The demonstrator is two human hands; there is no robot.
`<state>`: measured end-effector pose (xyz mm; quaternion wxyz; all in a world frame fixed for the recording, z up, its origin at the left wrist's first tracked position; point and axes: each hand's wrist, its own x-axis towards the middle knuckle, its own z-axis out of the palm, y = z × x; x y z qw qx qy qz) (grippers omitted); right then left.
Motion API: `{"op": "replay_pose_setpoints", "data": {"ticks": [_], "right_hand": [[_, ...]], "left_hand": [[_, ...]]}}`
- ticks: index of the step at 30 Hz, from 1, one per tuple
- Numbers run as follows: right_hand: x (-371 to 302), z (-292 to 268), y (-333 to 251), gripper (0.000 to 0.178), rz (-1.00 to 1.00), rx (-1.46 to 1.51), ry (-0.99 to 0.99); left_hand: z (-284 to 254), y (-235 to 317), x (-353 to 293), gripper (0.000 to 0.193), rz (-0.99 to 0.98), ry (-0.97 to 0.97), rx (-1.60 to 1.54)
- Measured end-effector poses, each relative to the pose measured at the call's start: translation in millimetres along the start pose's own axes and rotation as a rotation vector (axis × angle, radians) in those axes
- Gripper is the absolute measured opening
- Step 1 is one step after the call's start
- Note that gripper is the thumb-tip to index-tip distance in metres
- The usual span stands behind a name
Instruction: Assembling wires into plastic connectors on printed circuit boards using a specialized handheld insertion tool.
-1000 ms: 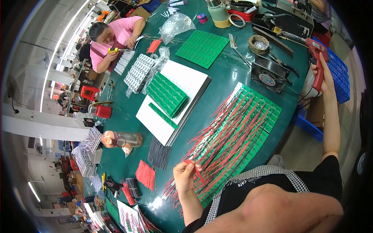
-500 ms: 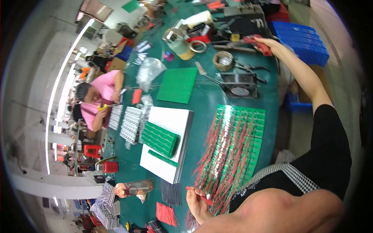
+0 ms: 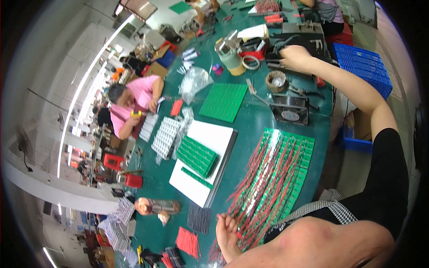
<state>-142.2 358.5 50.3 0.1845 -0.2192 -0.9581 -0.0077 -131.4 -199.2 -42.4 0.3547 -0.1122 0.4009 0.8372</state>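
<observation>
My left hand (image 3: pixel 227 228) is closed at the near edge of the table, with bits of red wire (image 3: pixel 238 235) showing at its fingers. Beside it, a panel of green circuit boards (image 3: pixel 304 154) lies under many loose red wires (image 3: pixel 263 178). My right arm stretches far across to the back right, where my right hand (image 3: pixel 296 59) is curled low among dark tools. What its fingers close on is hidden. A red tool handle (image 3: pixel 320 81) lies at the table edge below that wrist.
A white slab (image 3: pixel 196 194) carries stacked green boards (image 3: pixel 196 156). Red wires (image 3: pixel 187 241) and dark wires (image 3: pixel 199 218) lie front left. A tape roll (image 3: pixel 251 62), bottle (image 3: pixel 232 62) and black fan-like box (image 3: pixel 290 109) stand farther back. Across the table sits a person in pink (image 3: pixel 138 96). Blue crates (image 3: pixel 362 67) stand at right.
My right hand has let go of the red-handled tool, which now lies by the table edge, and moved among the dark tools. The view has shifted; my left hand stays near the wires.
</observation>
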Motion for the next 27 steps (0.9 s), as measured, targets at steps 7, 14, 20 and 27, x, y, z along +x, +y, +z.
{"op": "replay_pose_setpoints", "data": {"ticks": [7, 14, 20, 27], "right_hand": [[59.9, 84.3, -197.2, 0.033, -0.653, 0.003, -0.495], [82.0, 147.1, -240.2, 0.045, -0.135, 0.012, -0.672], [67.9, 153.6, -235.4, 0.028, -0.396, -0.246, -0.122], [69.3, 86.6, -223.7, 0.023, -0.372, 0.004, 0.163]], "left_hand": [[32.6, 3.4, -12.4, 0.012, 0.075, 0.048, 0.062], [-13.8, 13.5, -41.2, 0.011, 0.164, 0.066, 0.002], [-17.5, 24.4, -43.7, 0.011, 0.180, 0.067, 0.038], [67.8, 83.0, 4.8, 0.007, 0.348, -0.046, 0.435]]}}
